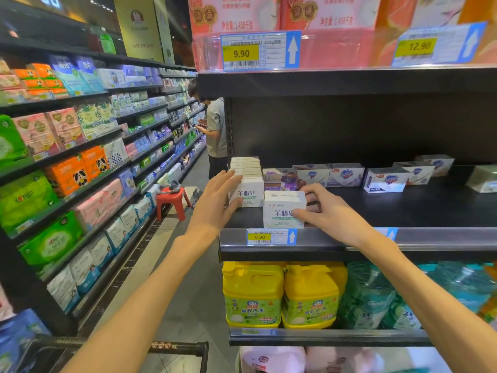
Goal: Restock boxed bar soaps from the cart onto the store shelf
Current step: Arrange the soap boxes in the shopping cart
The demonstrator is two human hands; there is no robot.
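Two groups of white boxed bar soaps sit at the near left end of a black store shelf (403,211): a stack (246,181) of about four boxes, and one single soap box (283,210) just right of it at the shelf edge. The left hand (217,203) rests straight fingers against the stack's left side. The right hand (326,214) pinches the single box, arm outstretched.

Left hand (215,200) splayed flat, right hand (326,212) fingers curled.
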